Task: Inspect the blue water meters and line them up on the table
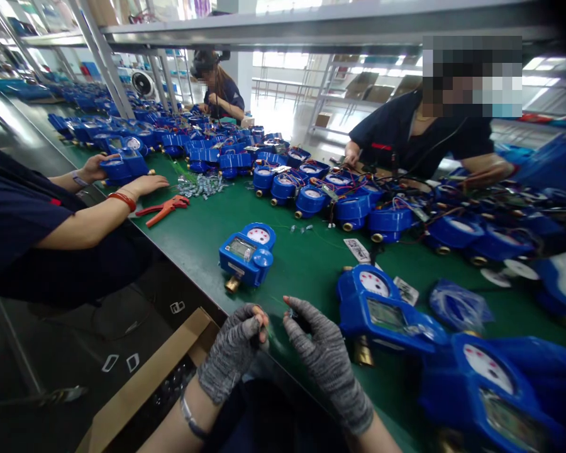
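Note:
My left hand (238, 346), in a grey fingerless knit glove, is closed in a pinch at the table's front edge. A thin greenish wire (270, 335) shows at its fingertips. Just to its right, my right hand (318, 352), gloved the same way, pinches a small clear bluish plastic seal (292, 313) between thumb and finger. Beyond both hands a blue water meter (248, 255) stands on the green table, apart from them, its brass fitting towards me. Another blue water meter (382, 308) lies close to the right of my right hand.
Several blue meters with loose wires (311, 198) line the table's middle. Red-handled pliers (163, 209) and a pile of small seals (200, 185) lie at left, near a co-worker's hands (146, 185). A cardboard box (146, 377) stands below the edge. A metal shelf (283, 31) crosses overhead.

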### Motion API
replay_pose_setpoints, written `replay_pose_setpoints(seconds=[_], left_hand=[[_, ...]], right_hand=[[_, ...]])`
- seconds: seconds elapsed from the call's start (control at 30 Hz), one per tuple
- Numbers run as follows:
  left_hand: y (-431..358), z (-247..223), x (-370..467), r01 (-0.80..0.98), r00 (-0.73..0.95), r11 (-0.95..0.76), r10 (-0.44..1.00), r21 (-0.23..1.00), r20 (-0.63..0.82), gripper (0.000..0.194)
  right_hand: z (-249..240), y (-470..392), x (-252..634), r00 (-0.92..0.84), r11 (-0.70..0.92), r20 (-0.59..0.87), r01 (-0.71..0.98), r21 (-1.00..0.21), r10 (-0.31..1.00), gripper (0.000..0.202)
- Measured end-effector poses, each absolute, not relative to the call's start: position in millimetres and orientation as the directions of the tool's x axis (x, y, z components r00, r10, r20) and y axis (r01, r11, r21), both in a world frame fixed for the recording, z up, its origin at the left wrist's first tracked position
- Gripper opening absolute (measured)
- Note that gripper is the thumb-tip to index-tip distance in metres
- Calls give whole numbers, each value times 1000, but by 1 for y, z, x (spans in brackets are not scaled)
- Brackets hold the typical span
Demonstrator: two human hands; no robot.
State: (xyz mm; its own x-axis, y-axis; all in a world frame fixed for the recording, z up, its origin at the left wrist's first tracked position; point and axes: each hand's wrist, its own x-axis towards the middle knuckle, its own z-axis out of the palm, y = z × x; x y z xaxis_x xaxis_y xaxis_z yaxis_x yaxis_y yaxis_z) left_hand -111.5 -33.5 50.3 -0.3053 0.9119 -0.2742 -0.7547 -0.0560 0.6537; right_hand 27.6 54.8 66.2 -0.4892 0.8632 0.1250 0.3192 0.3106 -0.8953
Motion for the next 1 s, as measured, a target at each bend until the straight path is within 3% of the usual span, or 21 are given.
replay_pose_setpoints(seconds=[0.17, 0.4, 1.0], left_hand=[[-21, 58, -108, -485, -550, -162, 821, 859, -156, 16], [-19, 58, -104, -248, -677, -197, 735, 948, -24, 11], [-17, 51, -102, -157, -715, -183, 699, 970, 17, 8]], right_hand=[[56, 51, 31, -484, 192, 60, 228, -955, 873, 33], [46, 46, 27, -494, 128, 38, 149, -980, 869, 30], [47, 44, 23, -504, 118, 33, 139, -983, 863, 26]])
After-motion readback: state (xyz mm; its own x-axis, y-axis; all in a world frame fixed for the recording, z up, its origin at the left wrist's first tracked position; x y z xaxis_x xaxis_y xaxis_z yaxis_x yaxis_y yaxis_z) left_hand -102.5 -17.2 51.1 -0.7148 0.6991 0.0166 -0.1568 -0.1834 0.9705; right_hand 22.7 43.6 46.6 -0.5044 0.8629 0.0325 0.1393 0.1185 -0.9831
